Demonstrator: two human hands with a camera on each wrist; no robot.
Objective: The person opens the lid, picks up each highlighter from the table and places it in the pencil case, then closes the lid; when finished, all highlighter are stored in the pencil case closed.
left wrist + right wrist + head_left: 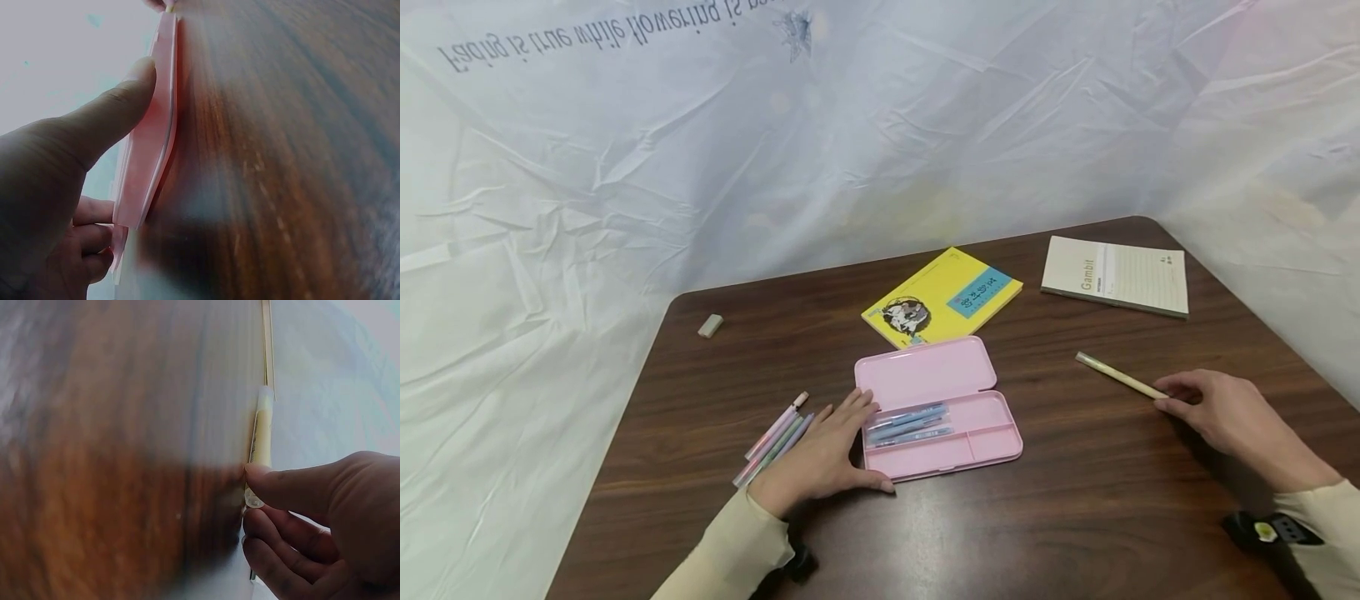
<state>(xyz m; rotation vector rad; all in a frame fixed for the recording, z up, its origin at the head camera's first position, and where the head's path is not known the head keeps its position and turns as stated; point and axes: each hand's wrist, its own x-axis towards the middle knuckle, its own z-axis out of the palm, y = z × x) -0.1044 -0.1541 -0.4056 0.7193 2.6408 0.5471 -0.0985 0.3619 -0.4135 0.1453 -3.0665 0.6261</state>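
A pink pencil case (992, 408) lies with its lid raised and tilted back. Several blue pens (906, 425) lie in its rear left compartment. My left hand (820, 454) spans the left end of the case, thumb along the front wall and fingers at the lid's left edge. In the left wrist view, the thumb presses the side of the pencil case (150, 150). To the right, my right hand (1228, 417) pinches the near end of a pale yellow pen (1120, 375) between thumb and fingers. The right wrist view shows the pen (264, 434) close to the tabletop.
Several pastel pens (775, 437) lie left of the left hand. A small eraser (711, 326) sits at the far left. Behind the case are a yellow booklet (943, 296) and, farther right, a cream notebook (1116, 275). White cloth (880, 150) hangs behind the brown table (760, 333).
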